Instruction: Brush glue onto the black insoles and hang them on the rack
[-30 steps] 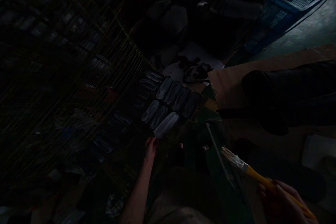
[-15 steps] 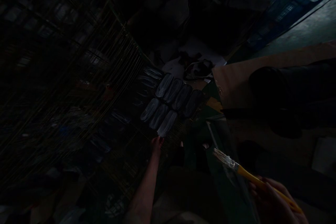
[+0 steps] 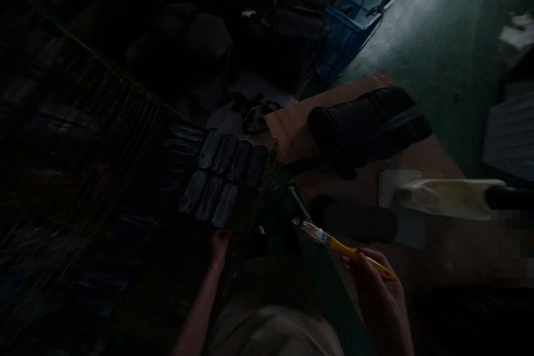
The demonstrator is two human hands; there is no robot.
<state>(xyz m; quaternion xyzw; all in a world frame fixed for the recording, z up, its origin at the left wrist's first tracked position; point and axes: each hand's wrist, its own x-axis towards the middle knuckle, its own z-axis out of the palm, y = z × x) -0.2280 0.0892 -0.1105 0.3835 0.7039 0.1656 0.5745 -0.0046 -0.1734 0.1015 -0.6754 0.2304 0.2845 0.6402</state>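
My right hand point(image 3: 377, 283) grips the yellow handle of a paintbrush point(image 3: 340, 247), whose pale bristles point left, off the edge of the board. My left hand point(image 3: 221, 242) has its fingers curled closed; whether anything is in them is too dark to tell. Just beyond it, on a dark wire rack point(image 3: 250, 200), lie several dark oval sole-like pieces point(image 3: 225, 204) in two rows, with whitish streaks on their faces. A similar flat dark sole-shaped piece point(image 3: 361, 222) rests on the board, right of the brush.
A brown board point(image 3: 292, 125) carries a row of black pieces point(image 3: 371, 125) and a long cream-coloured thing point(image 3: 450, 197) with a black end. Behind stands a blue plastic crate point(image 3: 344, 39) on the green floor point(image 3: 442, 55). Wire shelving point(image 3: 125, 94) rises at my left.
My view has swung right, bringing more of the board and crate into sight. My left hand has come slightly away from the nearest oval piece. The brush stays in my right hand.
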